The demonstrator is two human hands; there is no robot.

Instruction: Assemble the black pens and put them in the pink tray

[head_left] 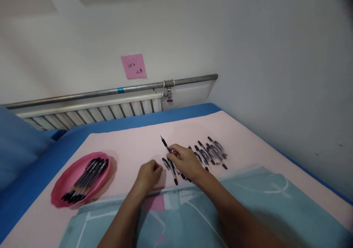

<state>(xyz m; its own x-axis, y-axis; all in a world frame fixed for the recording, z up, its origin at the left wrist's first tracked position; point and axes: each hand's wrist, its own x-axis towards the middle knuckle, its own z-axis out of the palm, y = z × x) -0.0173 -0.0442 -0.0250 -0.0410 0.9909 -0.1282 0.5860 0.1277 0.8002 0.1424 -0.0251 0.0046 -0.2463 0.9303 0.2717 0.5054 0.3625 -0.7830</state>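
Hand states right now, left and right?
Left hand: closed, fingers curled in; no object visible in it, though the inside of the grip is hidden.
Right hand: closed, holding a pen.

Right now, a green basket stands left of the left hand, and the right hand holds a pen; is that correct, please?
Not quite: the head view shows the basket is pink; it does stand left of the left hand, and the right hand holds a pen.
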